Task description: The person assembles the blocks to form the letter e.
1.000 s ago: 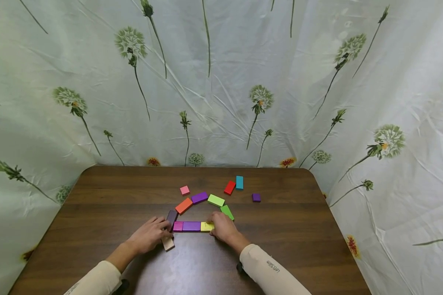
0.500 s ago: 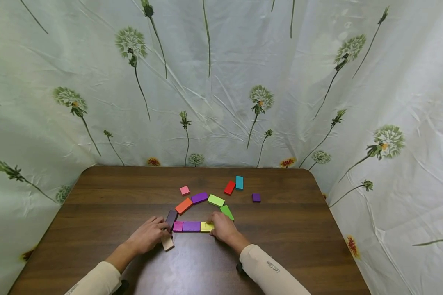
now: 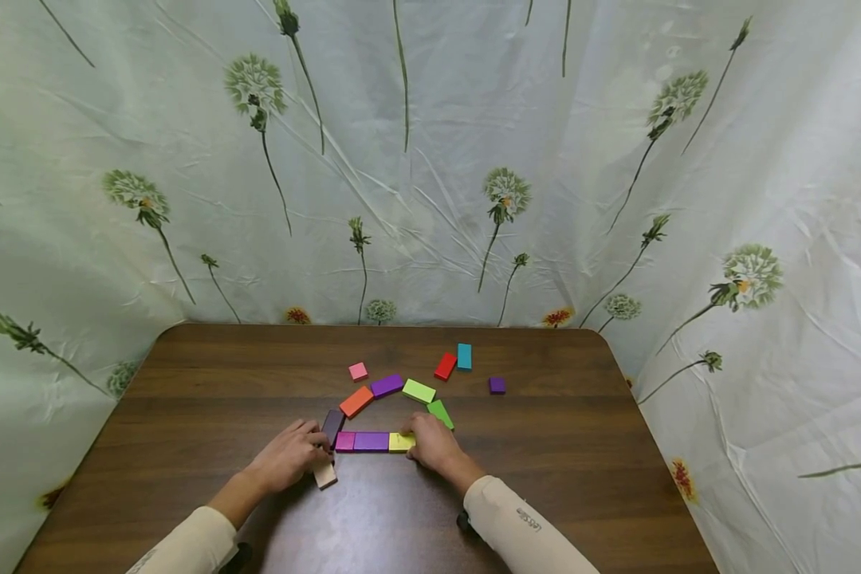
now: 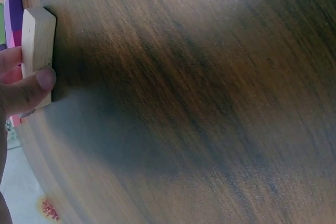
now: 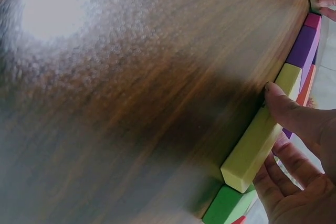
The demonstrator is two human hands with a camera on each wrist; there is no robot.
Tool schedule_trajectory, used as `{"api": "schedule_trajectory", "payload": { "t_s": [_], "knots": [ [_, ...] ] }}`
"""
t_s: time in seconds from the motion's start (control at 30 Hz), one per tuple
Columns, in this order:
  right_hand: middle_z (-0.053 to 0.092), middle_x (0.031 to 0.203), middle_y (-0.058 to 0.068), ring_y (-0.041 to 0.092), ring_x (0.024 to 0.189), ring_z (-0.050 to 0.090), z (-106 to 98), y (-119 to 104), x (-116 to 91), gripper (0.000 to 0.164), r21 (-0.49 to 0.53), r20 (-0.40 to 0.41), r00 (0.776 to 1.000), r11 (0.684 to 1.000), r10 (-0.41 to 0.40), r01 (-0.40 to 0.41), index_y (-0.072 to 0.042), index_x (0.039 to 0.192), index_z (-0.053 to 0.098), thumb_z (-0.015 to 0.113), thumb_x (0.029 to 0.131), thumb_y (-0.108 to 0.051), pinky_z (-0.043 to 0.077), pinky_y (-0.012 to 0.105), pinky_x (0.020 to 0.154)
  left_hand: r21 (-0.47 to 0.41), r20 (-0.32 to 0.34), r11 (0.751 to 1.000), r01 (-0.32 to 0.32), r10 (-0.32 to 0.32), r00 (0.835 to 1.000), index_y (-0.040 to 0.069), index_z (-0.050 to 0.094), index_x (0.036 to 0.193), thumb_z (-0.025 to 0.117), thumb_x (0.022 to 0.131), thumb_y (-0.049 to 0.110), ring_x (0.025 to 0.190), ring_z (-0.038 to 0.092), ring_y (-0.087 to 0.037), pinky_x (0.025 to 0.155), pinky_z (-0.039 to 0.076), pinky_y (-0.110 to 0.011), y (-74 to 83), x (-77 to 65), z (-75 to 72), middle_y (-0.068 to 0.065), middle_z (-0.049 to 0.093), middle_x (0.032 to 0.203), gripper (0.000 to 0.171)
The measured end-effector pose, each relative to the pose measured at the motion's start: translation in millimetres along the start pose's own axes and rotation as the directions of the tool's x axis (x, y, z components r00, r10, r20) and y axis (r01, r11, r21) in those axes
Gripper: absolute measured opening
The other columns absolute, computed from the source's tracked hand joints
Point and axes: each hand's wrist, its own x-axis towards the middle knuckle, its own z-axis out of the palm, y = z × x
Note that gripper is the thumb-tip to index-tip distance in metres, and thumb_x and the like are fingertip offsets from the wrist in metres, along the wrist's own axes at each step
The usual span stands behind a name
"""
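In the head view my left hand (image 3: 290,456) holds a pale wooden block (image 3: 325,476). Thumb and a finger lie on either side of that block (image 4: 38,45) in the left wrist view. My right hand (image 3: 438,445) grips a yellow block (image 3: 399,442) at the right end of a straight row; its thumb (image 5: 281,103) lies across the near side. The row continues left with a purple block (image 3: 371,442) and a magenta block (image 3: 345,442). Behind it, dark grey (image 3: 333,425), orange (image 3: 356,402), purple (image 3: 387,387), light green (image 3: 419,391) and green (image 3: 441,414) blocks form an arch. The hand partly hides the yellow block.
Farther back on the brown wooden table (image 3: 560,446) lie a pink block (image 3: 359,371), a red block (image 3: 445,367), a teal block (image 3: 464,357) and a small dark purple block (image 3: 497,386). A flower-printed curtain (image 3: 430,191) hangs behind the table.
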Motion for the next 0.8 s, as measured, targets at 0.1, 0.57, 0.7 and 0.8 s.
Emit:
{"api": "schedule_trajectory", "payload": {
  "t_s": [0.1, 0.57, 0.7, 0.8],
  "knots": [
    [0.068, 0.101, 0.003, 0.02, 0.1, 0.062, 0.2, -0.2, -0.2, 0.028, 0.002, 0.001, 1.0, 1.0, 0.0, 0.0, -0.006, 0.1, 0.075, 0.082, 0.073, -0.007, 0.05, 0.033, 0.087, -0.004, -0.007, 1.0, -0.003, 0.003, 1.0, 0.017, 0.076, 0.083, 0.076, 0.075, 0.005, 0.082, 0.051, -0.017, 0.071, 0.042, -0.033, -0.3, 0.1, 0.4, 0.004, 0.064, 0.084, 0.015],
    [0.068, 0.102, 0.004, 0.021, 0.101, 0.062, 0.1, -0.2, -1.1, 0.029, 0.004, -0.005, 1.0, 1.0, 0.008, -0.008, -0.006, 0.1, 0.075, 0.083, 0.072, -0.007, 0.049, 0.034, 0.087, 0.004, 0.055, 1.0, 0.028, -0.028, 0.998, 0.016, 0.075, 0.083, 0.077, 0.074, 0.002, 0.084, 0.052, -0.019, 0.073, 0.043, -0.034, 0.2, 0.6, -4.4, 0.003, 0.065, 0.087, 0.017],
    [0.068, 0.102, 0.003, 0.021, 0.101, 0.062, 0.0, -0.8, -1.1, 0.029, 0.005, -0.001, 1.0, 1.0, 0.015, -0.015, -0.006, 0.1, 0.075, 0.083, 0.073, -0.008, 0.049, 0.034, 0.088, 0.006, 0.054, 1.0, 0.025, -0.025, 0.998, 0.016, 0.076, 0.082, 0.078, 0.073, 0.002, 0.084, 0.052, -0.019, 0.073, 0.043, -0.034, 0.1, 0.5, -4.1, 0.003, 0.065, 0.086, 0.017],
    [0.068, 0.101, 0.003, 0.02, 0.1, 0.062, -0.6, -1.4, -1.2, 0.029, 0.006, 0.005, 1.0, 1.0, 0.019, -0.019, -0.006, 0.101, 0.075, 0.082, 0.073, -0.008, 0.049, 0.034, 0.088, 0.013, 0.028, 1.0, 0.007, -0.008, 1.0, 0.015, 0.076, 0.081, 0.078, 0.072, 0.002, 0.083, 0.051, -0.019, 0.071, 0.042, -0.033, -0.5, 0.1, -2.7, 0.003, 0.065, 0.085, 0.016]
  ]
}}
